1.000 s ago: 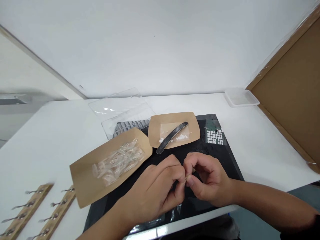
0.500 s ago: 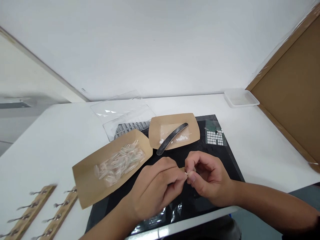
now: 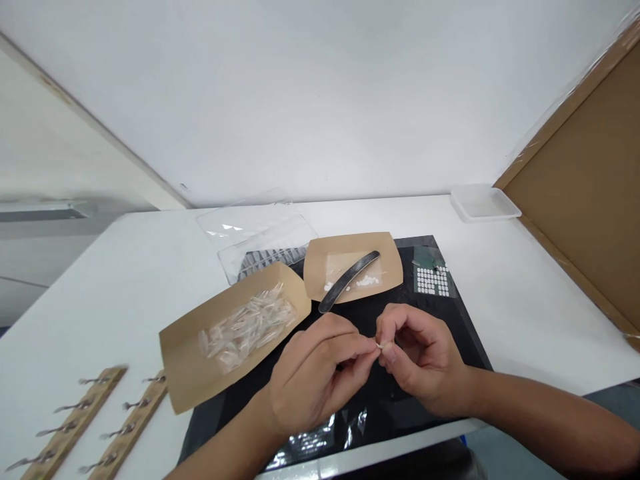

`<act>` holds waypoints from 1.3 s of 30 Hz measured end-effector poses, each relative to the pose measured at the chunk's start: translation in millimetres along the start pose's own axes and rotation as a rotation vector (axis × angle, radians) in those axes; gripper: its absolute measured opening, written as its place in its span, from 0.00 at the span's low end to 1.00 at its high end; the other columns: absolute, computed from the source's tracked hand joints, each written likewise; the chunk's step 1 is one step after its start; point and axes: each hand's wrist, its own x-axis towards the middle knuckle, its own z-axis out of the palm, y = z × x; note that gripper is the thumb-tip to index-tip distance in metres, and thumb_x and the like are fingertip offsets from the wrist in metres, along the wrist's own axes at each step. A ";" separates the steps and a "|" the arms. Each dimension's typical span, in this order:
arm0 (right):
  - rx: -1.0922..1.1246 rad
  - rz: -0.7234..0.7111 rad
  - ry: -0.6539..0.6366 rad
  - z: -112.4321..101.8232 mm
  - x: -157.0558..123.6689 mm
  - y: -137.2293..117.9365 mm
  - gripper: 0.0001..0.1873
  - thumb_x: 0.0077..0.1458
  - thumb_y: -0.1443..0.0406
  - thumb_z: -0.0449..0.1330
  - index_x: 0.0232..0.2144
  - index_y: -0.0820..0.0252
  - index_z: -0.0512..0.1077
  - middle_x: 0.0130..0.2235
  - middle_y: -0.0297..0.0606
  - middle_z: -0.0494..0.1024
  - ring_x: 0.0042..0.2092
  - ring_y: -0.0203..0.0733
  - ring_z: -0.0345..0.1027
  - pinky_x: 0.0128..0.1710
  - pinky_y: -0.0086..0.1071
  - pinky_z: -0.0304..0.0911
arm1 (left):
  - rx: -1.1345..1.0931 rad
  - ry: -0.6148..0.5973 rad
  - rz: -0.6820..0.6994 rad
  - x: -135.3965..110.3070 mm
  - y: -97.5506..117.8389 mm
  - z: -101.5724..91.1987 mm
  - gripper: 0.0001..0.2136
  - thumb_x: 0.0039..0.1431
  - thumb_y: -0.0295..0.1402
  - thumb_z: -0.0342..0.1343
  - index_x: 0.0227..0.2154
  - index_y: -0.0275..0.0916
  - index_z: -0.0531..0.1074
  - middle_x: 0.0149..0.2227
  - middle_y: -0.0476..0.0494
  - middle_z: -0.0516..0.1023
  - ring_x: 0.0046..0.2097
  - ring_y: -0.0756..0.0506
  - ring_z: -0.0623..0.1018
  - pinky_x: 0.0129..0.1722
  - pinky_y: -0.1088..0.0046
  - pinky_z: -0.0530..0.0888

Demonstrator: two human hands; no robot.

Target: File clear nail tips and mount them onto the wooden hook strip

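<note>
I've got left hand (image 3: 317,373) and right hand (image 3: 425,357) meeting, fingers curled, both pinching a tiny pale sliver (image 3: 381,345) over the black mat (image 3: 461,328)!

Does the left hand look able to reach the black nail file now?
Probably yes: the black nail file lies just beyond the left hand, its near end past the cardboard tray, nothing visibly covering it. But that hand seems occupied, pinching a tiny pale piece.
</note>
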 end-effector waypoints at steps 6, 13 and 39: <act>0.011 0.036 0.006 0.1 -1.2 -0.4 0.05 0.68 0.64 0.63 0.38 0.57 0.71 0.35 0.33 0.74 0.33 0.33 0.67 0.34 0.28 0.65 | 0.015 0.017 0.011 0.4 1.3 2.5 0.06 0.68 0.23 0.60 0.45 0.38 0.71 0.34 0.47 0.78 0.33 0.51 0.80 0.33 0.79 0.79; -0.074 -0.016 0.003 -2.8 0.2 -2.8 0.03 0.66 0.68 0.64 0.38 0.56 0.72 0.34 0.32 0.73 0.33 0.34 0.66 0.34 0.29 0.63 | -0.050 0.024 -0.001 -3.8 0.0 3.1 0.06 0.69 0.22 0.58 0.45 0.36 0.73 0.36 0.46 0.78 0.36 0.51 0.79 0.35 0.79 0.78; -0.241 -0.113 -0.012 -9.9 3.3 4.3 0.05 0.64 0.70 0.64 0.38 0.54 0.73 0.34 0.33 0.75 0.35 0.37 0.68 0.36 0.32 0.65 | -0.137 0.049 -0.024 -3.9 -3.4 10.9 0.08 0.65 0.19 0.59 0.42 0.36 0.71 0.35 0.46 0.72 0.34 0.51 0.73 0.26 0.80 0.70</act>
